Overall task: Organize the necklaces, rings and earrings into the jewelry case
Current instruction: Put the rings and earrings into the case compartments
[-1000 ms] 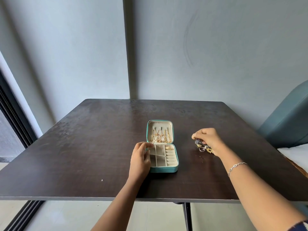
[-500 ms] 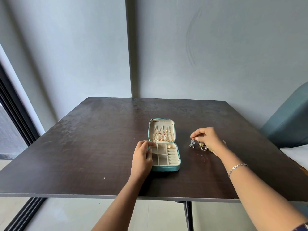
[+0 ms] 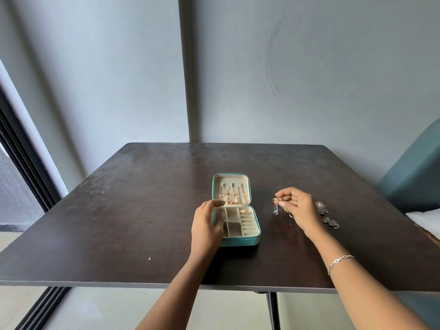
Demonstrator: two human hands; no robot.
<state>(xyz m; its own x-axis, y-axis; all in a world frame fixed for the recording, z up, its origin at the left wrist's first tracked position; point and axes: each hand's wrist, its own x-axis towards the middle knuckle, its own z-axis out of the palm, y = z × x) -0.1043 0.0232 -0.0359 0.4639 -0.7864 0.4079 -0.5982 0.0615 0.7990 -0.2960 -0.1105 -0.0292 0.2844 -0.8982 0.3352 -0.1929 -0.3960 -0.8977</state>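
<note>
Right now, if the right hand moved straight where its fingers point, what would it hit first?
Likely the jewelry case, near its raised lid; nothing shows between, though depth is unclear.

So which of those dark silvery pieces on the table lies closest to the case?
The dark piece just left of the right hand; the other two lie right of it, farther from the case.

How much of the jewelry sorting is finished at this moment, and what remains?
Done: gold necklaces hang in the lid of the jewelry case, and one gold ring sits in the ring rolls. In hand: the right hand pinches a small ring; the left hand holds the case. Left: dark earrings lie on the table.
</note>
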